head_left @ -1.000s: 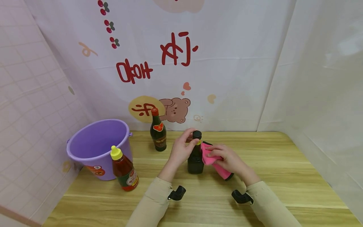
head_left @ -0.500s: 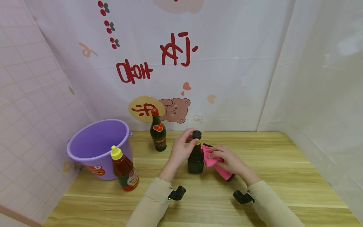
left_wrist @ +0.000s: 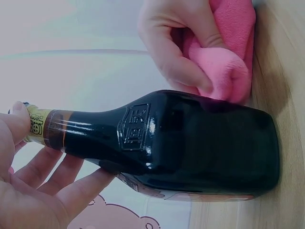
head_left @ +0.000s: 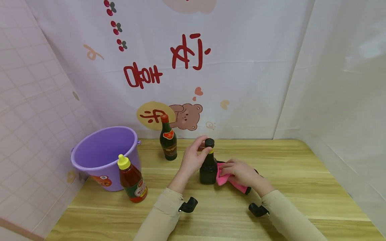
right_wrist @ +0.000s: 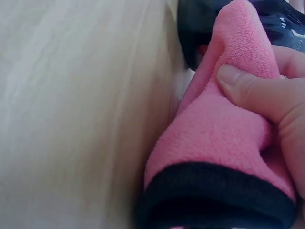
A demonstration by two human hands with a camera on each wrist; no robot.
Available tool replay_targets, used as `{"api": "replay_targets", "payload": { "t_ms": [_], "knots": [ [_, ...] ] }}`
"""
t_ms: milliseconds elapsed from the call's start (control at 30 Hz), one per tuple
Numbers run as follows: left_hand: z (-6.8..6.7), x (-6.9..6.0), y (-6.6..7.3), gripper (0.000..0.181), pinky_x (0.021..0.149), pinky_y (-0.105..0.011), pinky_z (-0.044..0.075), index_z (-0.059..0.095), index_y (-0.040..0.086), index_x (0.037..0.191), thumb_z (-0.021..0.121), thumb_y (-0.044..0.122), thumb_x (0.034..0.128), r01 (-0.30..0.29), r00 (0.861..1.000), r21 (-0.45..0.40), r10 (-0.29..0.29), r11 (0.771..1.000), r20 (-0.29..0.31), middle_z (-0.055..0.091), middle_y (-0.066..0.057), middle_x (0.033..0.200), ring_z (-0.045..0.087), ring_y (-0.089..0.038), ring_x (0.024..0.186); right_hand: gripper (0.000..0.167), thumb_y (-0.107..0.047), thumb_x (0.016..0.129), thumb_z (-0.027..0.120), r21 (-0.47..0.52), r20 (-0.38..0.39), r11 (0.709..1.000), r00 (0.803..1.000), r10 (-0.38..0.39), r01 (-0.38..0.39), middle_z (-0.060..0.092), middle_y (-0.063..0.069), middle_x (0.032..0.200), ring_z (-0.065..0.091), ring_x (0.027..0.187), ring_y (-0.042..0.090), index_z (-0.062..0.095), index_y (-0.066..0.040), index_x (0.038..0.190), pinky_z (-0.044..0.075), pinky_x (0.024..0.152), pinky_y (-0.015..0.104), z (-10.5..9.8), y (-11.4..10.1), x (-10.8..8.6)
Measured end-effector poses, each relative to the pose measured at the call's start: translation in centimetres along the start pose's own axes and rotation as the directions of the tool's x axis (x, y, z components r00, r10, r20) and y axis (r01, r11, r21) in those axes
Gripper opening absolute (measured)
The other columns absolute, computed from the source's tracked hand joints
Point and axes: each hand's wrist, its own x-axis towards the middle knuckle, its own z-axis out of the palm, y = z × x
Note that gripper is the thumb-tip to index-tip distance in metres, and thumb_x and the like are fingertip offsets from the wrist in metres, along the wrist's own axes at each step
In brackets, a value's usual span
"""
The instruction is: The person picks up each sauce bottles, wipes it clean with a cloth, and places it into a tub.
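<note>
A dark, square-bodied sauce bottle [head_left: 208, 173] with a black cap stands upright on the wooden table. My left hand [head_left: 193, 159] grips it by the neck and cap; in the left wrist view the fingers [left_wrist: 71, 167] wrap around the yellow-banded neck. A pink cloth [head_left: 223, 175] with black edging is bunched in my right hand [head_left: 242, 172], which pinches it against the bottle's lower right side. The right wrist view shows the thumb pressing on the cloth [right_wrist: 209, 129], its folded tip touching the bottle [right_wrist: 195, 33]. Part of the cloth hangs down toward the table.
At the left stands a purple bucket [head_left: 105, 167], with a red sauce bottle [head_left: 132, 182] with a yellow cap in front of it. Behind, a green bottle [head_left: 169, 144] with a red cap stands near the printed backdrop [head_left: 247, 73]. The wooden table [head_left: 301, 187] extends to the right.
My right hand has moved the cloth lower along the bottle's right side. The left hand and the bottle have stayed in place.
</note>
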Motion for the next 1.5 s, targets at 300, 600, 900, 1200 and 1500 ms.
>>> {"api": "replay_targets", "payload": {
  "t_ms": [300, 600, 900, 1200, 1500],
  "knots": [
    [0.0, 0.0, 0.0, 0.035, 0.086, -0.046, 0.055, 0.058, 0.02, 0.129, 0.066, 0.024, 0.0961, -0.01, 1.0, 0.006, 0.01, 1.0, -0.003, 0.069, -0.007, 0.108, 0.067, -0.025, 0.102, 0.021, -0.012, 0.081, 0.082, -0.053, 0.075, 0.999, 0.997, 0.011, -0.007, 0.071, -0.013, 0.102, 0.061, 0.094, 0.021, 0.075, -0.026, 0.095, 0.052, 0.084, 0.037, 0.3, -0.3, 0.6],
    [-0.1, 0.0, -0.1, 0.034, 0.085, -0.048, 0.055, 0.058, 0.018, 0.13, 0.066, 0.023, 0.0965, -0.027, 1.0, -0.01, 0.027, 1.0, 0.005, 0.07, -0.008, 0.107, 0.067, -0.026, 0.101, 0.019, -0.014, 0.083, 0.08, -0.105, 0.137, 0.994, 0.99, 0.046, -0.032, 0.071, -0.01, 0.105, 0.058, 0.089, 0.022, 0.076, -0.027, 0.096, 0.052, 0.08, 0.037, -0.2, -1.2, 0.9],
    [-0.1, 0.0, -0.2, 0.036, 0.086, -0.048, 0.054, 0.058, 0.017, 0.131, 0.066, 0.023, 0.0962, -0.018, 1.0, -0.01, 0.018, 1.0, 0.014, 0.07, -0.009, 0.108, 0.067, -0.027, 0.1, 0.048, 0.012, 0.071, 0.076, -0.006, -0.004, 1.0, 1.0, 0.016, -0.016, 0.07, 0.002, 0.118, 0.063, 0.1, 0.026, 0.076, -0.019, 0.109, 0.054, 0.081, 0.041, -2.1, -0.2, -1.1],
    [-0.2, 0.1, -0.2, 0.034, 0.084, -0.048, 0.054, 0.058, 0.02, 0.13, 0.065, 0.024, 0.0967, -0.005, 1.0, -0.013, 0.006, 1.0, 0.017, 0.069, -0.008, 0.108, 0.066, -0.027, 0.101, 0.057, 0.018, 0.069, 0.074, 0.084, -0.248, 0.996, 0.969, 0.009, 0.012, 0.065, 0.013, 0.125, 0.06, 0.111, 0.034, 0.073, -0.013, 0.117, 0.048, 0.089, 0.041, -5.6, -0.1, -0.1],
    [-0.1, 0.0, -0.2, 0.036, 0.086, -0.048, 0.054, 0.057, 0.018, 0.131, 0.066, 0.024, 0.0965, 0.005, 1.0, -0.014, -0.004, 1.0, 0.019, 0.069, -0.009, 0.11, 0.066, -0.027, 0.102, 0.055, 0.019, 0.072, 0.073, 0.137, -0.404, 0.988, 0.915, -0.01, 0.072, 0.064, 0.013, 0.126, 0.059, 0.112, 0.035, 0.073, -0.013, 0.117, 0.044, 0.098, 0.028, -7.0, -1.4, 2.6]
  ]
}}
